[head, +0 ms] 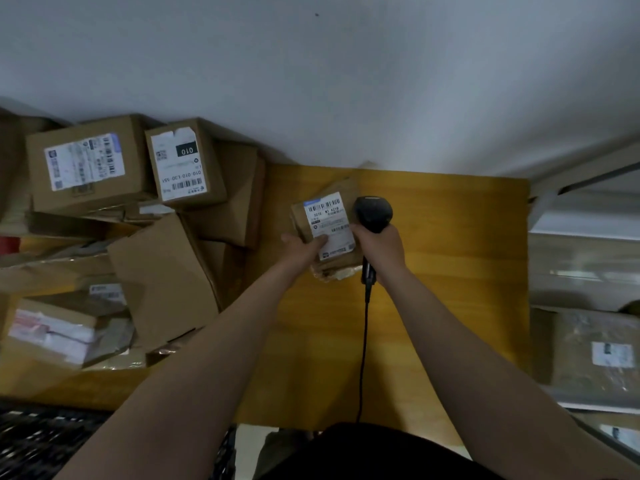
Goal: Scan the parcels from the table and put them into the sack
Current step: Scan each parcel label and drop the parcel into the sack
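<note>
Your arms reach over the worktop [450,289], scanner [373,213] beside parcel [332,220].
Left grip [304,247] holds the labelled parcel at centre; right grip [381,247] clasps the scanner just at the parcel's 3 o'clock.

The parcel [329,226] is near the middle of the table [450,289], the scanner [373,213] just beside it at 3 o'clock. A heap of boxes [162,271] crowds the table's 9 o'clock end; another package [602,355] lies beyond its 4 o'clock edge.
</note>
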